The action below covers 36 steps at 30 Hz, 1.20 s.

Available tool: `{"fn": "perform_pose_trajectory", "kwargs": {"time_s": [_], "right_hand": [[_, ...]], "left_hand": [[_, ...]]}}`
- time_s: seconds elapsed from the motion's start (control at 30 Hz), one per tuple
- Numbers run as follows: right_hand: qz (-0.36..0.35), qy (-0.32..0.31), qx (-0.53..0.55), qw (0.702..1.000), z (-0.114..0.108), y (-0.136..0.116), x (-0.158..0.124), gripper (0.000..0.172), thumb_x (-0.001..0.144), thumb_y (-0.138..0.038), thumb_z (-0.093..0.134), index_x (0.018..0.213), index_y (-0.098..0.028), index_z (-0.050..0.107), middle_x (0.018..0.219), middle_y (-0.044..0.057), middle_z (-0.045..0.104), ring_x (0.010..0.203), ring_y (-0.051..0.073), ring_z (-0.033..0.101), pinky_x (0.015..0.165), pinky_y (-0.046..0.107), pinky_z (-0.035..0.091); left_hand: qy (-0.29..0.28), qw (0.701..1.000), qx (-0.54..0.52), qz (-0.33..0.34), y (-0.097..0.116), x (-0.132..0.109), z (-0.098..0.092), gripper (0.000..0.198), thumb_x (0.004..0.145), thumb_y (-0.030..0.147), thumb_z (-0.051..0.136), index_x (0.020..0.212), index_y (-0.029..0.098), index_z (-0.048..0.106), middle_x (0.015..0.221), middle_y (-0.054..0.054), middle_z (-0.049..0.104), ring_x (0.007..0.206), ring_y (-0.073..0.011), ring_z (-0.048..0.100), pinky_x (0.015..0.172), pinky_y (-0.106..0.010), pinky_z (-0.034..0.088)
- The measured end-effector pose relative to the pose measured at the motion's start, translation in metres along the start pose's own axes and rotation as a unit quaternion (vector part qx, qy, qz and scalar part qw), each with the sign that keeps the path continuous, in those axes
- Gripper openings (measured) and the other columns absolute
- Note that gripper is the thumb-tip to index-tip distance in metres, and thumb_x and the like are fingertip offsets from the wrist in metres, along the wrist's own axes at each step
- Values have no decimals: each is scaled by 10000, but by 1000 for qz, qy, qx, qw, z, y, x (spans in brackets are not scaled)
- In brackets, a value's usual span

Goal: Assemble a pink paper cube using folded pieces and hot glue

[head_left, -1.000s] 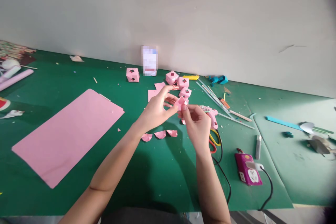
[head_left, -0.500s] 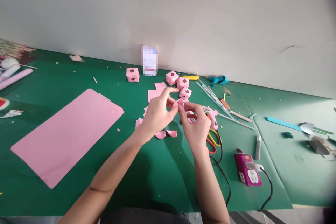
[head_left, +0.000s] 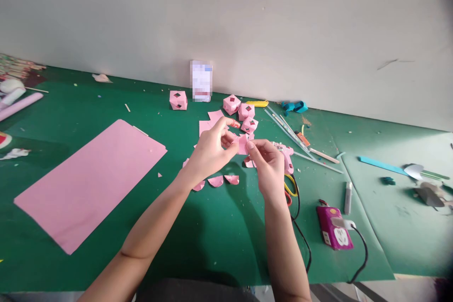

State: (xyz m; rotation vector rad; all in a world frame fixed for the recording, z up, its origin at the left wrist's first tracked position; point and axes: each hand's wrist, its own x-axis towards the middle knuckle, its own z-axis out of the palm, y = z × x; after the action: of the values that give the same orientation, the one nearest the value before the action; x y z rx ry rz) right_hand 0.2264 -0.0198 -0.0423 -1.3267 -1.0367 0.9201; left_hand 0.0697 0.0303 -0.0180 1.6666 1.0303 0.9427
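Between my two hands a small piece of pink paper (head_left: 241, 145) is held up, pinched at both sides. My left hand (head_left: 214, 148) grips its left edge with thumb and fingers. On the right edge, the thumb and fingertips of my right hand (head_left: 266, 158) are closed. Just beyond the hands stand several folded pink paper boxes (head_left: 247, 112) with diamond-shaped holes. Flat pink paper squares (head_left: 205, 127) lie partly hidden behind my left hand. Curved pink paper scraps (head_left: 215, 181) lie below the hands.
A pink glue gun (head_left: 288, 158) and yellow-handled scissors (head_left: 290, 186) lie right of my right hand. A large pink sheet (head_left: 92, 184) covers the left side. A phone (head_left: 202, 81) leans on the wall. Clear sticks (head_left: 288, 127) and a magenta box (head_left: 334, 227) with a cable are farther right.
The paper between my hands was folded up and now shows a flatter face. My right hand has shifted slightly, its thumb now on the paper's right edge.
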Motion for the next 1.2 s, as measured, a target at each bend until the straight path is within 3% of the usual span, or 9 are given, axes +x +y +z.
{"fn": "perform_pose_trajectory", "kwargs": {"time_s": [0.23, 0.47, 0.67, 0.8, 1.0, 1.2], "right_hand": [[-18, 12, -55, 998, 0, -4, -2, 253, 904, -457, 721, 899, -206, 756, 819, 22, 725, 658, 138, 622, 600, 265, 511], [-42, 24, -99, 994, -1, 2, -3, 249, 926, -435, 689, 830, -206, 701, 757, 8, 691, 612, 124, 543, 545, 258, 431], [-68, 26, -146, 987, 2, 3, -5, 252, 973, -442, 629, 899, -212, 701, 822, 27, 725, 696, 151, 631, 630, 281, 507], [-69, 32, -175, 982, 2, 1, -4, 269, 949, -464, 682, 853, -214, 706, 791, 12, 720, 646, 140, 602, 609, 283, 492], [-99, 64, -177, 977, 5, 8, -2, 293, 969, -468, 652, 812, -221, 643, 768, 12, 690, 659, 147, 589, 617, 290, 493], [-93, 44, -122, 987, 13, 15, -4, 315, 983, -494, 635, 823, -225, 602, 814, 19, 692, 709, 149, 609, 630, 277, 489]], "left_hand": [[5, 1000, 18, -9, 4, -1, -2, 277, 906, 192, 639, 1169, 228, 557, 788, 41, 710, 721, -138, 708, 743, -276, 560], [-23, 999, -3, -38, 1, -2, -3, 281, 917, 227, 629, 1186, 250, 551, 799, 40, 690, 712, -142, 707, 675, -265, 543], [-16, 999, -9, -34, -1, 0, -1, 287, 915, 250, 649, 1179, 249, 534, 787, 44, 680, 688, -135, 689, 657, -260, 536], [-22, 999, 19, -38, -4, -1, 1, 312, 940, 282, 639, 1221, 254, 508, 809, 31, 692, 730, -154, 702, 658, -269, 539], [-16, 999, 14, -32, -7, 0, 4, 435, 943, 273, 659, 1327, 251, 456, 879, 2, 740, 789, -177, 736, 712, -300, 579], [-3, 1000, 4, -24, -2, 0, 2, 409, 975, 314, 645, 1324, 246, 443, 860, 12, 735, 749, -168, 747, 717, -300, 582]]}}
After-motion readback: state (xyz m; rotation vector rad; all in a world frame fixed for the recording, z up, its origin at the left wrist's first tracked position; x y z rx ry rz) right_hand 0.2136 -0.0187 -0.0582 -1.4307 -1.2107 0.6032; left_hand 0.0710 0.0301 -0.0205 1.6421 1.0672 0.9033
